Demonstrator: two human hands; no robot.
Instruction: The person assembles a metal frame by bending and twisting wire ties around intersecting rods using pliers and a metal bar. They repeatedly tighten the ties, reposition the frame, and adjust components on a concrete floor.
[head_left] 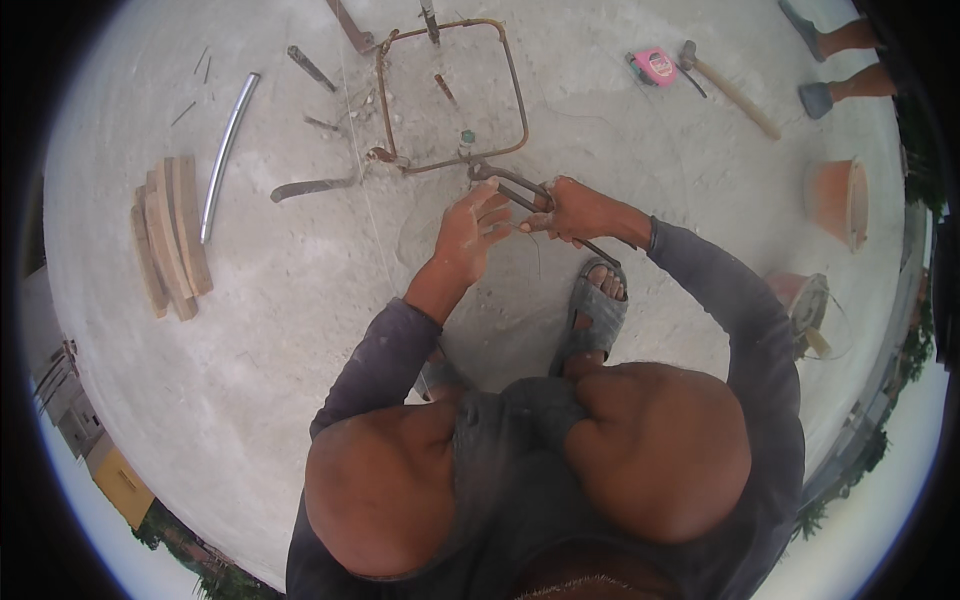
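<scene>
My right hand (580, 212) is closed around the handles of a pair of dark metal pincers (515, 190). Their jaws point up and left, close to the lower side of a rusty square rebar frame (525, 100). Beside the pincers is my left hand (472, 228), its fingers slightly bent and apart, their tips near the handles. A thin wire (539, 258) hangs between the hands; which fingers touch it, if any, is unclear. Just past the jaws, a short upright stub with a green top (467, 140) stands at the frame's inner edge.
Rebar stubs (310, 67) stick out of the concrete floor (300, 400). At left lie wooden strips (170, 240) and a shiny curved metal bar (227, 155). A pink tape measure (655, 67), a hammer (735, 92) and an orange bucket (838, 203) are at right, near another person's feet (818, 98).
</scene>
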